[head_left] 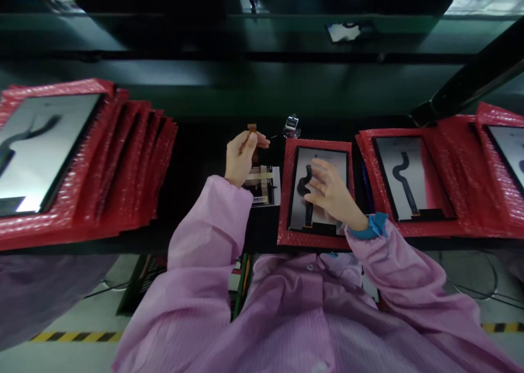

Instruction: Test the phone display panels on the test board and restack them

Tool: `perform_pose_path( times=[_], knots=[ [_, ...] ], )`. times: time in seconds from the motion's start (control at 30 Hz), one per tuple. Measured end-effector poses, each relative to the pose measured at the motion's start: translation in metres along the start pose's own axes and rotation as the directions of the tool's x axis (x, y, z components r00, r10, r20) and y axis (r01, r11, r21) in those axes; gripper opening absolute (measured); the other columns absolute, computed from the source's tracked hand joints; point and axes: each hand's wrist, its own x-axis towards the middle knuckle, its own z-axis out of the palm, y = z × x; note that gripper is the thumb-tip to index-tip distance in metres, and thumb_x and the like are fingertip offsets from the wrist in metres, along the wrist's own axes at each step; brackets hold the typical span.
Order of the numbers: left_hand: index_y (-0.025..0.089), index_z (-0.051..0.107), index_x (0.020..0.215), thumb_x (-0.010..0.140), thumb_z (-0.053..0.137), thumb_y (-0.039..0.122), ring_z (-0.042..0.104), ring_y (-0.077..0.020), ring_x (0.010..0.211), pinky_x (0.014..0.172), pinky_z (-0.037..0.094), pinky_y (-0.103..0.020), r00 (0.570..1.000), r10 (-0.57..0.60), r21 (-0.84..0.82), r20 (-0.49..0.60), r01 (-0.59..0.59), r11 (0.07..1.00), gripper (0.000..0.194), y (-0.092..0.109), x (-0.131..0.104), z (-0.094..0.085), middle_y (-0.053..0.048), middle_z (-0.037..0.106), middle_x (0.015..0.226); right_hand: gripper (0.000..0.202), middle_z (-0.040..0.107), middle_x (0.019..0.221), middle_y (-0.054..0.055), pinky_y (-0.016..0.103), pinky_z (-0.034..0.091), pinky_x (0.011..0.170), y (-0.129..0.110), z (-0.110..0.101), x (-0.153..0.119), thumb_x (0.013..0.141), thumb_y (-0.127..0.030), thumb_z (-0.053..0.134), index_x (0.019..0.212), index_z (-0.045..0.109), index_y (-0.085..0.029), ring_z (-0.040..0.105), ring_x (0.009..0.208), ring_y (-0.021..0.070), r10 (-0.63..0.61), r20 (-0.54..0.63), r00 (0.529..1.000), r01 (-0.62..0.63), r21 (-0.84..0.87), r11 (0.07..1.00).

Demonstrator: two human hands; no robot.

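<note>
My left hand (240,156) pinches a brownish-orange flex cable (252,127) between thumb and forefinger, its end sticking up above the thumb. Below that hand lies a small dark part with tan tape and a barcode label (262,190), partly covered by my wrist. My right hand (333,192) has its fingers apart over a display panel (301,157) that rests on a red bubble-wrap sheet (286,198). On the panel's grey back is a black curved ribbon cable (308,201), close to my fingertips; whether they touch it I cannot tell.
A stack of red bubble-wrap sleeves (135,160) with a panel (61,138) on top stands at left. More red sleeves (458,171) with panels (409,171) lie at right. A small metallic object (291,125) sits behind the middle sheet. A dark arm (470,78) slants in at right.
</note>
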Motion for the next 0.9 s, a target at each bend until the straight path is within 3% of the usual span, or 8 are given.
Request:
perform_pose_path(
  times=[0.1,0.2,0.37,0.43,0.57,0.73,0.83,0.9],
  knots=[
    [0.020,0.073,0.084,0.098,0.052,0.059,0.072,-0.0150,0.081,0.081,0.057,-0.030,0.999,0.024,0.059,0.022,-0.025,0.998,0.046,0.000,-0.001,-0.001,-0.004,0.076,0.084,0.066,0.030,0.161,0.011,0.054,0.045,0.115,-0.003,0.002,-0.002,0.080,-0.035,0.075,0.140,0.046,-0.030,0.039,0.147,0.0300,-0.038,-0.062,0.997,0.032,-0.103,0.994],
    [0.020,0.074,0.092,0.096,0.055,0.060,0.071,-0.0142,0.078,0.077,0.057,-0.029,0.999,-0.003,0.067,0.035,0.000,0.998,0.045,-0.001,-0.003,-0.001,-0.004,0.075,0.083,0.065,0.033,0.161,0.011,0.057,0.042,0.117,-0.002,0.000,-0.001,0.083,-0.040,0.072,0.142,0.046,-0.029,0.039,0.147,0.0303,-0.076,-0.060,0.995,0.061,-0.221,0.973],
    [0.019,0.073,0.101,0.094,0.062,0.053,0.071,-0.0134,0.071,0.067,0.054,-0.025,0.998,-0.053,0.049,0.032,0.051,0.997,0.036,0.000,-0.008,-0.001,-0.003,0.073,0.077,0.093,0.027,0.166,0.017,0.062,0.021,0.126,0.009,-0.007,-0.001,0.079,-0.058,0.075,0.154,0.034,-0.020,0.015,0.158,0.0363,-0.076,-0.033,0.997,0.047,-0.518,0.854],
    [0.019,0.073,0.095,0.095,0.062,0.050,0.071,-0.0140,0.073,0.070,0.055,-0.026,0.998,-0.058,0.050,0.031,0.056,0.997,0.033,0.002,-0.009,-0.002,-0.003,0.073,0.078,0.102,0.023,0.167,0.022,0.063,0.018,0.126,0.011,-0.005,-0.002,0.080,-0.062,0.072,0.158,0.028,-0.014,0.011,0.158,0.0385,-0.010,0.003,1.000,0.010,-0.611,0.792],
    [0.021,0.072,0.085,0.096,0.060,0.049,0.071,-0.0179,0.088,0.087,0.055,-0.033,0.999,-0.008,0.070,0.046,0.005,0.998,0.033,0.003,-0.009,-0.003,-0.005,0.075,0.087,0.091,0.029,0.164,0.024,0.061,0.017,0.127,0.013,0.000,-0.006,0.090,-0.059,0.060,0.159,0.027,-0.010,0.017,0.158,0.0380,0.019,0.054,0.998,0.026,-0.715,0.698],
    [0.021,0.072,0.082,0.095,0.059,0.048,0.068,-0.0191,0.091,0.090,0.053,-0.035,0.989,0.012,0.085,0.149,-0.025,0.996,0.033,0.005,-0.010,-0.004,-0.006,0.074,0.090,0.083,0.044,0.156,0.020,0.063,0.023,0.124,0.012,0.001,-0.006,0.089,-0.051,0.066,0.156,0.033,-0.015,0.028,0.154,0.0373,-0.035,0.040,0.999,0.052,-0.637,0.769],
    [0.021,0.072,0.080,0.094,0.059,0.043,0.066,-0.0187,0.083,0.080,0.053,-0.034,0.978,0.011,0.171,0.211,-0.047,0.984,0.030,0.009,-0.011,-0.004,-0.006,0.072,0.085,0.078,0.056,0.144,0.016,0.058,0.037,0.119,0.008,0.002,-0.005,0.086,-0.049,0.071,0.151,0.039,-0.022,0.047,0.141,0.0327,-0.061,0.033,0.998,0.069,-0.409,0.910],
    [0.020,0.073,0.080,0.094,0.059,0.039,0.065,-0.0189,0.079,0.073,0.053,-0.034,0.964,0.002,0.201,0.265,-0.058,0.978,0.027,0.011,-0.011,-0.004,-0.006,0.072,0.084,0.082,0.053,0.147,0.015,0.052,0.046,0.113,0.003,0.003,-0.006,0.086,-0.054,0.070,0.153,0.033,-0.026,0.054,0.134,0.0290,-0.043,0.075,0.996,0.058,-0.210,0.976]
  ],
)
